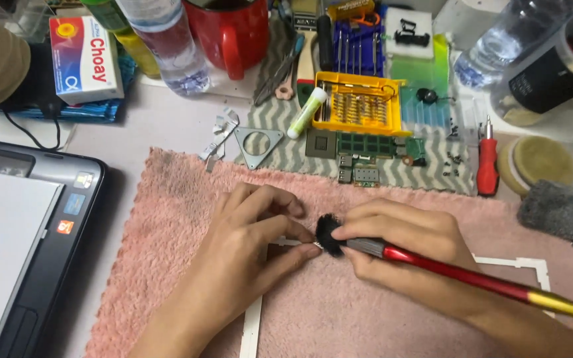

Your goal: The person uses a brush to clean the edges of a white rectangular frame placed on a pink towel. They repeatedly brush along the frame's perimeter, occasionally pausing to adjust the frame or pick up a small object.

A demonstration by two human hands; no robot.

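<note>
My right hand (409,248) grips a brush (459,270) with a red and gold handle, and its black bristles (328,233) press down at the middle of the pink towel (167,199). My left hand (250,248) pinches a small part right at the bristle tip; the part is mostly hidden by my fingers. A thin white frame (253,325) lies on the towel under both hands, with another corner of the white frame (532,265) showing at the right.
A laptop (28,238) sits at the left. Behind the towel lie a yellow screwdriver-bit case (359,103), green circuit boards (366,147), a triangular metal bracket (257,144), a red screwdriver (487,166), a red mug (230,33), water bottles (167,43) and a medicine box (86,58).
</note>
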